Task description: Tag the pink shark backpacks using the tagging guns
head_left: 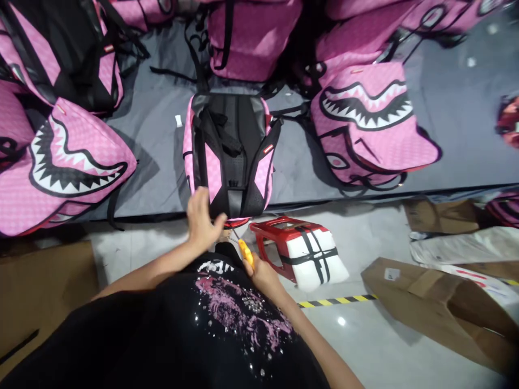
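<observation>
A pink and black backpack lies on the grey-covered table in front of me, its padded back panel and shoulder straps facing up. My left hand is at the backpack's lower left edge, thumb spread away from the fingers. Whether it touches the fabric I cannot tell. Just below the near edge of the bag, my right hand is closed around a yellow-handled tool. A thin metal part of that tool points up toward the bag's bottom; its exact kind is blurred.
Pink backpacks with shark-mouth prints lie left and right on the grey table, with others behind. Below the table edge stand a red stool with a white taped pad, an open cardboard box and another carton.
</observation>
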A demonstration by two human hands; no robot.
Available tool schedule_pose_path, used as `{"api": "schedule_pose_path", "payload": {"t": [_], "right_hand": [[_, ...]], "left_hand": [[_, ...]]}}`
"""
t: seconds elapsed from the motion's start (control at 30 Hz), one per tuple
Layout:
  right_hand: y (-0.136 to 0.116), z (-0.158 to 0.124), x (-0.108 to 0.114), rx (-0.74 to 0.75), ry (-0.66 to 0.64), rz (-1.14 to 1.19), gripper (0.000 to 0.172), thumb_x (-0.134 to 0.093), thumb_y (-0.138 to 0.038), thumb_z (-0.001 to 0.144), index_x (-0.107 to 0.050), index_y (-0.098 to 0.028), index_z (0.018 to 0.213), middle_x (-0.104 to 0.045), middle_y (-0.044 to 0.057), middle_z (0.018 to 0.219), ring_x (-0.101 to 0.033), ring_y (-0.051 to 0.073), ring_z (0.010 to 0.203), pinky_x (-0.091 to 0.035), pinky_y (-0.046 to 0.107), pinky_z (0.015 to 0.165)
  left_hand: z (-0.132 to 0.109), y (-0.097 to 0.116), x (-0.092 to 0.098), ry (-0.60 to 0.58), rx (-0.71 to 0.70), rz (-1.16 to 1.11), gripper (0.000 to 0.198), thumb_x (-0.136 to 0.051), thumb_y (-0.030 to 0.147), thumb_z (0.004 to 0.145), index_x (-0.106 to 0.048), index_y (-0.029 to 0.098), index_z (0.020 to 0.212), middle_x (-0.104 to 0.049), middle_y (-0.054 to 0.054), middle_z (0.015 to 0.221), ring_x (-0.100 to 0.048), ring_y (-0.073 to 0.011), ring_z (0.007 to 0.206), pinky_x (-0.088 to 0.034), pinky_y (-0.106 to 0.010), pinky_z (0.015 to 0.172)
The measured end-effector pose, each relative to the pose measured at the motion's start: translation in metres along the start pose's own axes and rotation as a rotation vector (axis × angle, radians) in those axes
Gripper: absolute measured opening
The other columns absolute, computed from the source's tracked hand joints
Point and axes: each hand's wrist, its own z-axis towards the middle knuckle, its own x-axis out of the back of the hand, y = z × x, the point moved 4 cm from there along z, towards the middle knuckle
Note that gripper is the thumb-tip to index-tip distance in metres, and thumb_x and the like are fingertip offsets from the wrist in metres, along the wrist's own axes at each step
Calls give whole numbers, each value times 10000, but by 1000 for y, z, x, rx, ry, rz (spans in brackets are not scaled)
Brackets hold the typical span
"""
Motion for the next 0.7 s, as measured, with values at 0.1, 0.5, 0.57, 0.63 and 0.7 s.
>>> {"api": "schedule_pose_path", "payload": {"t": [0.1, 0.5, 0.57, 0.63, 0.7], "right_hand": [[1, 5, 0, -34, 4, 78, 372, -411, -406, 992, -588, -150, 1195, -732, 130, 952, -702, 242, 889, -410, 272, 679], [-6, -9, 9, 67, 467, 286, 547, -379, -437, 952, -492, -144, 1401, -738, 134, 983, -721, 263, 820, -512, 308, 706], [-6, -17, 12, 149, 628, 313, 558, -398, -447, 937, -507, -151, 1397, -740, 120, 935, -715, 246, 764, -523, 301, 700], [-3, -21, 10, 207, 657, 327, 554, -400, -444, 936, -517, -161, 1397, -737, 105, 890, -709, 235, 730, -526, 299, 696], [4, -17, 6, 212, 593, 324, 555, -394, -452, 938, -517, -177, 1405, -737, 99, 883, -708, 236, 711, -525, 305, 680]], "left_hand": [[-3, 15, -52, -271, -390, 599, 723, -592, 112, 830, -382, 248, 1508, -215, -127, 1636, -124, -342, 1529, -87, -613, 1227], [81, 98, -36, 203, -315, 121, 618, -574, 174, 806, -508, 190, 1420, -720, -81, 1134, -696, -202, 965, -554, -297, 867], [75, 99, -26, 348, -259, -256, 443, -585, 253, 829, -613, 185, 1266, -728, -54, 1076, -689, -178, 930, -556, -279, 847], [60, 85, -26, 359, -189, -373, 321, -516, 322, 892, -659, 178, 1141, -732, -40, 934, -685, -156, 822, -570, -289, 795], [36, 64, -31, 298, -138, -350, 309, -458, 359, 927, -698, 185, 1013, -715, -31, 787, -664, -147, 683, -581, -298, 701]]}}
